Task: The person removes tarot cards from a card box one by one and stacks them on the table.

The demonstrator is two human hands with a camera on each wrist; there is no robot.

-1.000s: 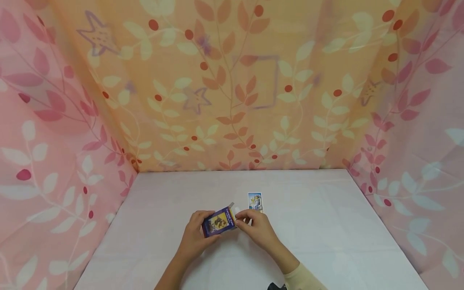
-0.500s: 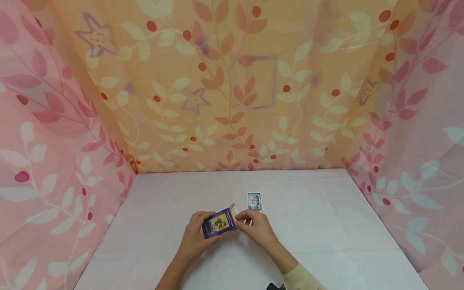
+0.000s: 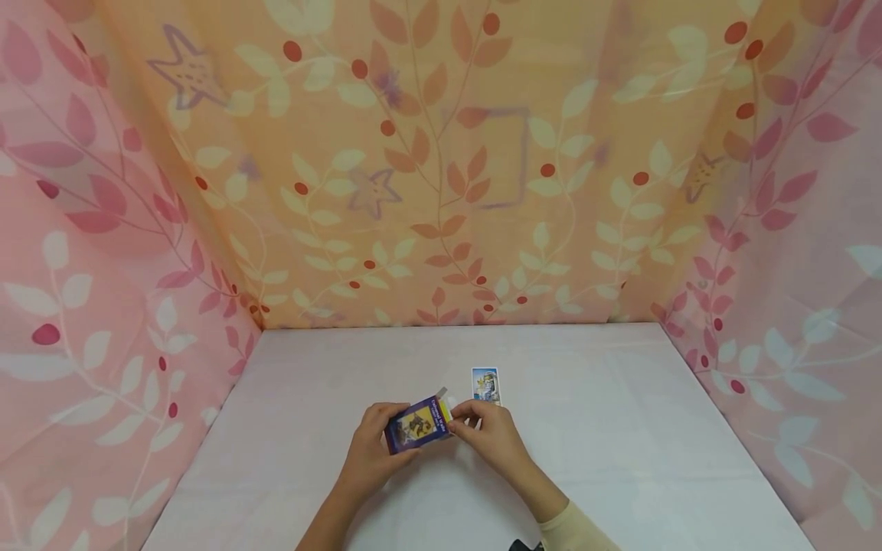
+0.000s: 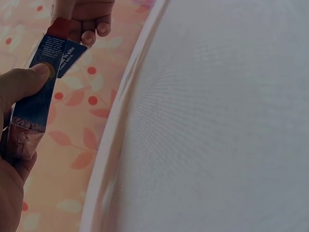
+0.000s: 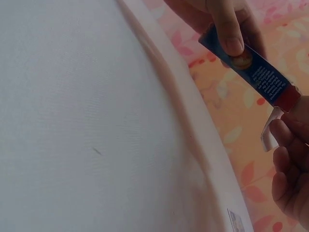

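My left hand (image 3: pixel 368 444) grips a small purple-blue tarot card box (image 3: pixel 416 427), thumb along one side and fingers on the opposite one. Its picture side faces up in the head view, and a small flap (image 3: pixel 441 393) sticks up at the right end. With thumb and forefinger, my right hand (image 3: pixel 492 435) pinches at that open end, where a narrow yellow strip (image 3: pixel 444 409) shows. I cannot tell whether it has the box edge or its contents. In the right wrist view a pale flap (image 5: pixel 268 133) hangs beside the right fingers. Just beyond the right hand, a picture card (image 3: pixel 486 383) lies on the table.
A white cloth covers the table (image 3: pixel 620 428). Leaf-patterned curtains (image 3: pixel 441 229) stand at the back and along both sides. At the near edge, beside the right sleeve (image 3: pixel 577 528), a black object (image 3: pixel 521 546) is partly in view.
The yellow strip at the box's open end shows a little more than before. Both hands keep their holds almost in place; the card on the table has stayed put.
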